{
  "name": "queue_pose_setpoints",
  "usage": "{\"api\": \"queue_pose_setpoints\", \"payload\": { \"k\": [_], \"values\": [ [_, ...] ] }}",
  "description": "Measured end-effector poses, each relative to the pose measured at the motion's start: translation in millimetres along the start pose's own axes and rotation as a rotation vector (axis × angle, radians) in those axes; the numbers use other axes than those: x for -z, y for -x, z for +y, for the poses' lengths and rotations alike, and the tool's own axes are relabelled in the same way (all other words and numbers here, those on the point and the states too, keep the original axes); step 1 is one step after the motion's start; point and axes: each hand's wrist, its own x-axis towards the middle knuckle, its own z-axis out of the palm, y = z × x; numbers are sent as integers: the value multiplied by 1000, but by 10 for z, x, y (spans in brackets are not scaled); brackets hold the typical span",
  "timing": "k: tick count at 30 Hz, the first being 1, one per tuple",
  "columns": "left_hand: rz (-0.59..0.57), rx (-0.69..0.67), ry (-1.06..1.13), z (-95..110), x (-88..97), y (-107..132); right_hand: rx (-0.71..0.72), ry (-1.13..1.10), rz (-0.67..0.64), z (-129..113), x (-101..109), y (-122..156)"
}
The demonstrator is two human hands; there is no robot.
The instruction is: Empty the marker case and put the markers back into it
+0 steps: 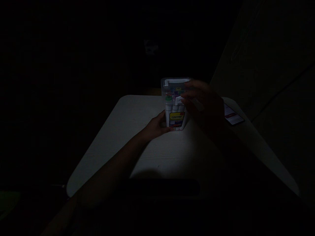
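Observation:
A clear plastic case of markers (175, 108) stands upright on the white table, with a yellow and dark label on its front. White marker barrels and several coloured caps show through its walls. My left hand (157, 127) grips the case low on its left side, thumb across the lower front. At the upper right, my right hand (203, 100) has its fingers apart beside the lid and the white latch (178, 100). Whether those fingertips touch the case I cannot tell. A white handle (177, 80) lies on top of the lid.
The white table (115, 131) has rounded corners and dark surroundings. A phone (233, 114) with a lit screen lies near its right edge. A wall (275, 72) with a dark cable rises on the right. Something green (9, 201) shows faintly at the lower left.

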Motion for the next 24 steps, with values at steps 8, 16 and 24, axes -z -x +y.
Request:
{"api": "queue_pose_setpoints", "payload": {
  "k": [8, 16, 24],
  "values": [
    [-14, -23, 19, -51, 13, -16, 156, -421, 160, 124, -96, -100],
    [-25, -13, 73, -63, 16, -13, 148, -508, 110, 121, -55, -98],
    [-31, 5, 81, -31, 14, -11, 226, -522, 146, 159, -102, -26]
  ]
}}
